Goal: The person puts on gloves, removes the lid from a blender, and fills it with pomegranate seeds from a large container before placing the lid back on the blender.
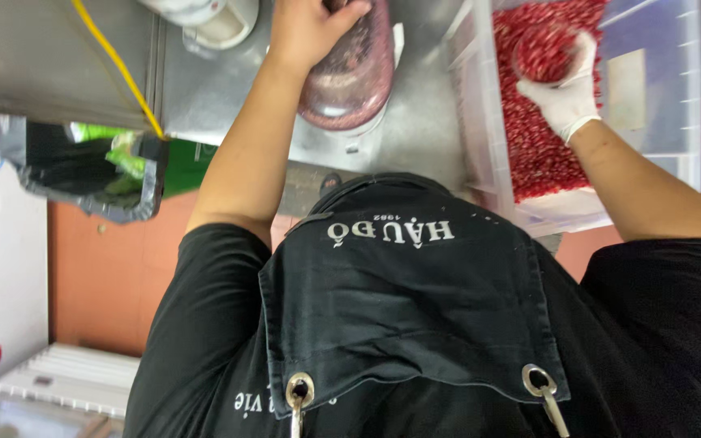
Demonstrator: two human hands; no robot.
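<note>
View from above, looking down a person's black apron (415, 308) to a steel worktop (423, 130). The person's sides appear as seen: left arm at the picture's left, right arm at its right.

The bare left hand (306, 28) is clenched over the top of a clear jar (346, 77) that stands near the middle of the worktop, part filled with dark red bits. The grip from above seems to steady the jar and keep its mouth where it can be reached.

The right hand (569, 89), in a white glove, grasps a small clear cup (544, 53) heaped with red pieces. It sits low inside a clear bin (480, 122) at the worktop's right edge, pressed into the bin's bed of red pieces (537, 154), as a scoop would be. The bin stands just beside the jar, so the carry between them is short.

A bag-lined waste bin (99, 178) sits below the worktop's left edge, and a yellow cord (119, 69) crosses that corner
</note>
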